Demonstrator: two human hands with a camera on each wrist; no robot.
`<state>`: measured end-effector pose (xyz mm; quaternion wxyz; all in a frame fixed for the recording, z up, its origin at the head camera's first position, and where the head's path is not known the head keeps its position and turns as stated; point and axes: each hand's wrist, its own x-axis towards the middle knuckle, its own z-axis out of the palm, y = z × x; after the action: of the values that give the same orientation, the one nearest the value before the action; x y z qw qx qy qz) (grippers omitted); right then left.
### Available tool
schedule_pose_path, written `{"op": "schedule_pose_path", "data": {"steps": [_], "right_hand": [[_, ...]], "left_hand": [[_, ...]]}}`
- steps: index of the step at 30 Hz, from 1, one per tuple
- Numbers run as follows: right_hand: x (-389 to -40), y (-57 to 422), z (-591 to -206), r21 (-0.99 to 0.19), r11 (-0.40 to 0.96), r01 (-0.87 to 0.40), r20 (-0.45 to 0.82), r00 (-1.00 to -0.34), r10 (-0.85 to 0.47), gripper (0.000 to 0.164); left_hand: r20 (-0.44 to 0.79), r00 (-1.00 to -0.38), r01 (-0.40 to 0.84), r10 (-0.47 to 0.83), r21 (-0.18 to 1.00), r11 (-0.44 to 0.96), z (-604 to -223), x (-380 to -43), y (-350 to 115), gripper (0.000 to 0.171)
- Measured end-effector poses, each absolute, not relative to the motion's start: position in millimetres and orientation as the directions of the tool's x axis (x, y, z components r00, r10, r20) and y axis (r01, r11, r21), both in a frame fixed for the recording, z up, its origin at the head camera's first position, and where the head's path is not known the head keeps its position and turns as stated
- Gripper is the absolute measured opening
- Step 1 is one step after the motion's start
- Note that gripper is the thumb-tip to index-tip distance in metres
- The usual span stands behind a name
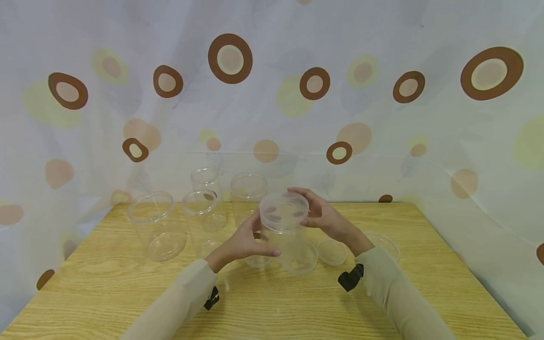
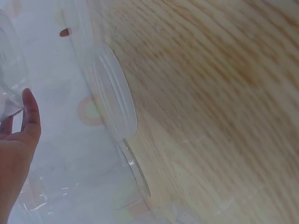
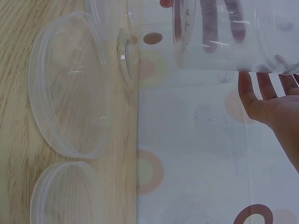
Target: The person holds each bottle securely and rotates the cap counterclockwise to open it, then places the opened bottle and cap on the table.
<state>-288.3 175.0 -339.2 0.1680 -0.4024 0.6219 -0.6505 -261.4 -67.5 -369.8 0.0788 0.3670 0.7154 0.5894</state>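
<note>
A clear plastic jar (image 1: 282,243) is held up over the table in front of me, slightly tilted, with a translucent round lid (image 1: 284,208) across its top. My left hand (image 1: 240,243) grips the jar's left side, thumb at the front and fingers behind. At the lid's right edge, my right hand (image 1: 325,217) pinches the rim between thumb and fingers. Through the clear wall of the jar (image 3: 224,51) in the right wrist view, fingers of the left hand show. The right hand (image 3: 280,105) is partly cut off by that view's edge.
Several open clear jars stand on the wooden table to the left, including a wide jar (image 1: 155,226) and a tall jar (image 1: 248,193) farther back. Loose lids lie at the right: a large lid (image 1: 302,264), a small lid (image 1: 333,252) and another lid (image 1: 386,243). A patterned cloth (image 1: 272,113) hangs behind.
</note>
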Motion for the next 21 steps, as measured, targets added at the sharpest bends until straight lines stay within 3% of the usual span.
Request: {"op": "schedule_pose_path", "data": {"steps": [11, 21], "right_hand": [[-293.5, 187.7, -332.1, -0.925, -0.143, -0.351, 0.361, -0.703, -0.612, 0.077], [-297.6, 215.8, -330.2, -0.917, -0.102, -0.386, 0.382, -0.774, -0.505, 0.070]], "left_hand": [[0.299, -0.774, 0.430, 0.559, 0.895, 0.117, -391.7, -275.6, -65.7, 0.096], [0.249, -0.834, 0.390, 0.492, 0.898, 0.206, -368.5, -265.3, -57.1, 0.095]]}}
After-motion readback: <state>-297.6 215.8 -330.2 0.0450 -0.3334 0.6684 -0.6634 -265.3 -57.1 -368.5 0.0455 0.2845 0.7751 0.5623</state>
